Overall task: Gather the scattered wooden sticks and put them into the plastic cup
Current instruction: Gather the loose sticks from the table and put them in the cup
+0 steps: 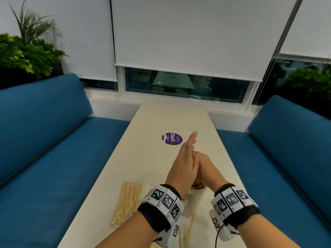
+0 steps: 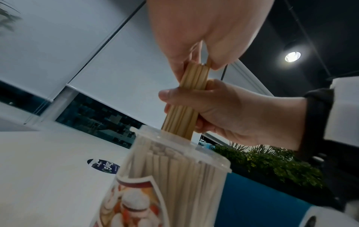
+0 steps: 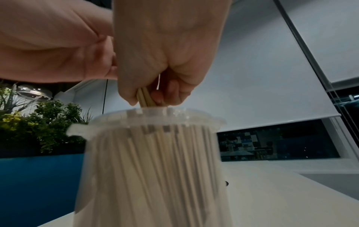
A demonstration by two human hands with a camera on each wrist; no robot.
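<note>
Two hands meet above the plastic cup (image 2: 174, 176), which stands near the counter's (image 1: 152, 158) near edge and is packed with upright wooden sticks (image 3: 155, 169). The right hand (image 2: 233, 113) wraps its curled fingers and thumb round a bundle of wooden sticks (image 2: 186, 110), whose lower ends dip past the cup's rim. The left hand (image 2: 204, 30) touches the bundle's top ends, with its fingers (image 1: 191, 138) stretched straight in the head view; how it grips there I cannot tell. A wrapped pack of sticks (image 1: 127, 201) lies toward the counter's left edge, and a few loose sticks (image 1: 190, 228) lie at the near edge. A round purple sticker (image 1: 172, 138) sits mid-counter.
</note>
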